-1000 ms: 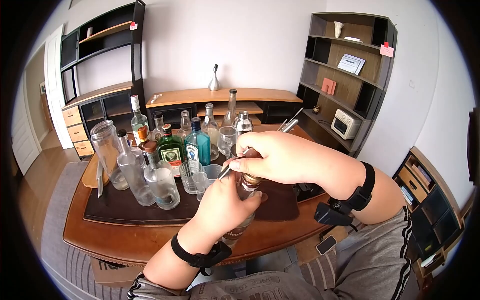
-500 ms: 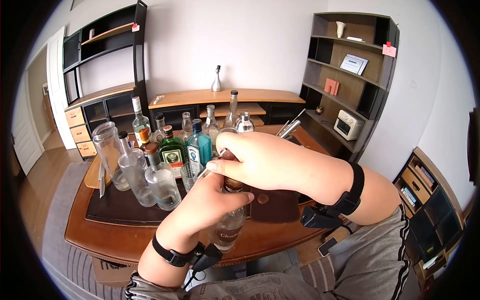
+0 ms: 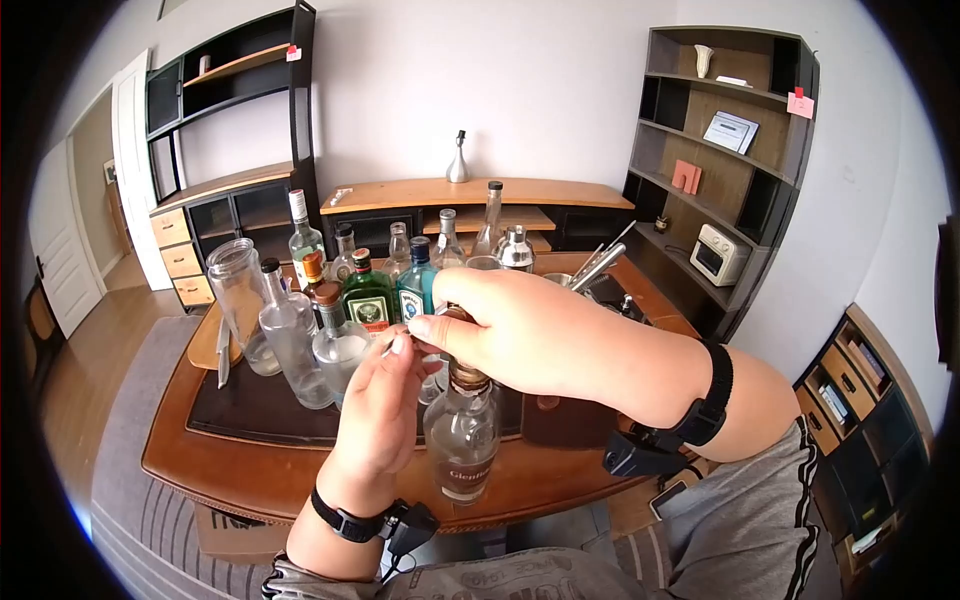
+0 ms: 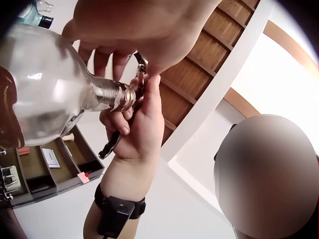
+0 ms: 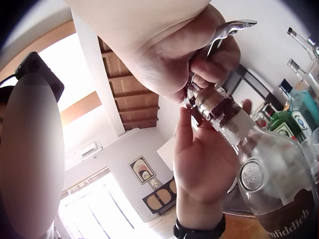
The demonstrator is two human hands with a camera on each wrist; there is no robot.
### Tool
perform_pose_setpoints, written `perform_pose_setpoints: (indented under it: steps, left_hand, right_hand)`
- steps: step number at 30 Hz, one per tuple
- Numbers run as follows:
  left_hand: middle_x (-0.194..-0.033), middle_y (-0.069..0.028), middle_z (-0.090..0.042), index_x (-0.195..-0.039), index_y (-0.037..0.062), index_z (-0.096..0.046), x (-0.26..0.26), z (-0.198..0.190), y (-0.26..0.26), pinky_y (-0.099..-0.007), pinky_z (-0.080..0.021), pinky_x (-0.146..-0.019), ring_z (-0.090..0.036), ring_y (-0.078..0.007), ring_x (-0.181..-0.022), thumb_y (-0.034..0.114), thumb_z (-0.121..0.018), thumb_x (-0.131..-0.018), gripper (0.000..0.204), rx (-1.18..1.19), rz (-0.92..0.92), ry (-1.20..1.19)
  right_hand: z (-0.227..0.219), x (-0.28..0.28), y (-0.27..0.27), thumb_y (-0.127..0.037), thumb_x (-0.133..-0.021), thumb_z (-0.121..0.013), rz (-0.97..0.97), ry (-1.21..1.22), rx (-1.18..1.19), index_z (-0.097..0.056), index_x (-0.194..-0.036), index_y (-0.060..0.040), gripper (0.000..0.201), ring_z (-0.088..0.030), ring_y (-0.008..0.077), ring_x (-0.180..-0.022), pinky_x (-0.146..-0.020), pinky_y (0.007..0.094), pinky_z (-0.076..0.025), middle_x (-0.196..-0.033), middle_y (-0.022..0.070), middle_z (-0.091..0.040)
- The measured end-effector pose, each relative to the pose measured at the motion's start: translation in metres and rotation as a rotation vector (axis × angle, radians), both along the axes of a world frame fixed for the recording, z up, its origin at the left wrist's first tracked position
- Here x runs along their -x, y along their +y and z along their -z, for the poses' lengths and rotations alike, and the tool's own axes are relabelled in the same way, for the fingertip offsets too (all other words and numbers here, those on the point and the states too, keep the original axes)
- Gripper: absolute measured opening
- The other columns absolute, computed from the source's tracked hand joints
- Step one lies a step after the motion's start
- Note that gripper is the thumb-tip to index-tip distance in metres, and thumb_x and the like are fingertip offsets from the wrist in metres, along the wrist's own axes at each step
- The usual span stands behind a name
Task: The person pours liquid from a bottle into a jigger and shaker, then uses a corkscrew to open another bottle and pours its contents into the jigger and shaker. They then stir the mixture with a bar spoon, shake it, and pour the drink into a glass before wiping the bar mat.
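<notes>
A clear Glenfiddich bottle stands upright at the table's front edge, torn foil around its neck. Over its top, my right hand grips a metal corkscrew, its silver curved end jutting past the fingers in the right wrist view. My left hand is just left of the bottle's neck; its thumb and fingertips pinch the corkscrew's other end, beside the right thumb. The left wrist view has the dark tip of the tool sticking out below the right hand. The bottle's mouth is mostly hidden by the hands.
Several bottles stand close behind the hands, among them a green one and a blue one. A tall glass jar leans at left. Behind are a shaker and bar tools. A round brown piece lies on the dark mat.
My left hand has moved from the bottle's neck leftward to the end of the corkscrew. More of the Glenfiddich bottle shows now. The right hand stays over its top as the tool shifts.
</notes>
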State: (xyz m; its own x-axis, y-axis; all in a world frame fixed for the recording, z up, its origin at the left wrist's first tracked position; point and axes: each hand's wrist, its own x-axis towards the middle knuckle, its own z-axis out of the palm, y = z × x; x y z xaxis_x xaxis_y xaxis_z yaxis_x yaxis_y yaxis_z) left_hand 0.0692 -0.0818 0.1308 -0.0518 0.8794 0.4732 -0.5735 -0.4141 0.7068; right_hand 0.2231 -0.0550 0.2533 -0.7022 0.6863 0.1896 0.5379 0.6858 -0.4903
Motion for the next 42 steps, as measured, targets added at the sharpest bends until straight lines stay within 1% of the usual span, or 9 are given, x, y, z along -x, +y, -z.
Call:
perform_pose_setpoints:
  steps: [4, 9, 18, 20, 22, 28, 29, 33, 42]
  left_hand:
    - [-0.100, -0.0067, -0.061, -0.103, 0.0033, -0.061, 0.020, 0.002, 0.015, -0.0332, -0.040, -0.092, -0.054, -0.0155, -0.098, 0.032, -0.047, -0.103, 0.031, -0.142, 0.194, 0.042]
    - [-0.089, -0.0015, -0.064, -0.101, 0.0027, -0.061, 0.026, -0.027, 0.004, -0.0266, -0.042, -0.076, -0.054, -0.0096, -0.081, 0.026, -0.057, -0.099, 0.024, -0.021, -0.064, 0.099]
    - [-0.099, -0.0041, -0.065, -0.109, 0.0010, -0.060, 0.036, -0.008, 0.019, -0.0255, -0.044, -0.080, -0.056, -0.0104, -0.089, 0.021, -0.062, -0.096, 0.024, -0.160, 0.003, 0.086]
    - [-0.117, -0.0113, -0.064, -0.119, -0.0036, -0.055, 0.015, -0.008, 0.005, -0.0317, -0.040, -0.103, -0.056, -0.0176, -0.114, 0.016, -0.068, -0.091, 0.037, -0.152, 0.079, 0.302]
    - [-0.112, -0.0095, -0.065, -0.119, -0.0012, -0.056, 0.001, 0.001, 0.007, -0.0308, -0.045, -0.095, -0.059, -0.0162, -0.107, 0.013, -0.075, -0.084, 0.042, -0.229, -0.142, 0.728]
    - [-0.099, -0.0022, -0.064, -0.100, 0.0046, -0.061, -0.006, -0.014, 0.004, -0.0264, -0.050, -0.080, -0.060, -0.0103, -0.095, -0.006, -0.073, -0.076, 0.029, -0.072, -0.015, 0.727]
    - [-0.095, -0.0083, -0.069, -0.105, 0.0046, -0.064, -0.007, -0.015, -0.001, -0.0303, -0.053, -0.076, -0.066, -0.0156, -0.086, 0.009, -0.075, -0.078, 0.030, -0.079, -0.075, 0.811]
    - [-0.095, -0.0116, -0.070, -0.105, 0.0049, -0.064, -0.014, -0.017, -0.010, -0.0330, -0.054, -0.078, -0.068, -0.0242, -0.087, 0.018, -0.072, -0.081, 0.028, -0.079, -0.075, 0.953]
    - [-0.090, -0.0124, -0.071, -0.103, 0.0070, -0.067, -0.017, -0.008, -0.010, -0.0346, -0.055, -0.075, -0.070, -0.0274, -0.084, 0.022, -0.071, -0.082, 0.026, -0.172, -0.245, 1.026]
  right_hand:
    - [0.009, 0.002, 0.005, -0.032, -0.100, -0.052, -0.022, 0.034, -0.143, -0.054, -0.097, -0.0022, 0.030, -0.063, 0.0250, -0.065, -0.061, 0.0377, -0.048, -0.073, 0.0123, -0.065]
    - [0.000, 0.008, -0.004, -0.036, -0.099, -0.053, 0.020, -0.065, -0.148, -0.052, -0.093, 0.0001, 0.036, -0.063, 0.0290, -0.067, -0.061, 0.0394, -0.048, -0.075, 0.0152, -0.065]
    - [-0.018, 0.010, -0.002, -0.032, -0.095, -0.058, -0.034, -0.192, -0.042, -0.057, -0.092, 0.0010, 0.033, -0.062, 0.0298, -0.068, -0.064, 0.0398, -0.048, -0.074, 0.0167, -0.063]
    - [-0.024, 0.009, 0.003, -0.030, -0.094, -0.059, -0.055, -0.238, -0.023, -0.059, -0.093, 0.0012, 0.032, -0.062, 0.0288, -0.067, -0.064, 0.0388, -0.049, -0.074, 0.0165, -0.063]
    - [-0.017, 0.011, 0.016, -0.029, -0.093, -0.059, -0.103, -0.247, -0.071, -0.060, -0.094, 0.0013, 0.030, -0.061, 0.0273, -0.063, -0.060, 0.0372, -0.049, -0.073, 0.0160, -0.063]
    - [-0.044, 0.011, -0.001, -0.030, -0.091, -0.062, -0.033, -0.333, 0.311, -0.064, -0.085, -0.0002, 0.031, -0.059, 0.0143, -0.061, -0.058, 0.0308, -0.047, -0.066, 0.0059, -0.062]
    - [-0.041, 0.006, -0.004, -0.031, -0.091, -0.062, -0.066, -0.326, 0.294, -0.064, -0.085, 0.0001, 0.032, -0.058, 0.0150, -0.061, -0.058, 0.0311, -0.047, -0.067, 0.0065, -0.062]
    - [-0.046, 0.005, -0.018, -0.043, -0.093, -0.059, 0.081, -0.514, 0.268, -0.067, -0.086, -0.0003, 0.044, -0.057, 0.0193, -0.063, -0.061, 0.0343, -0.047, -0.069, 0.0095, -0.064]
    - [-0.040, -0.010, -0.014, -0.035, -0.096, -0.059, -0.071, -0.416, 0.259, -0.062, -0.086, -0.0011, 0.035, -0.050, 0.0157, -0.061, -0.059, 0.0332, -0.044, -0.068, 0.0060, -0.059]
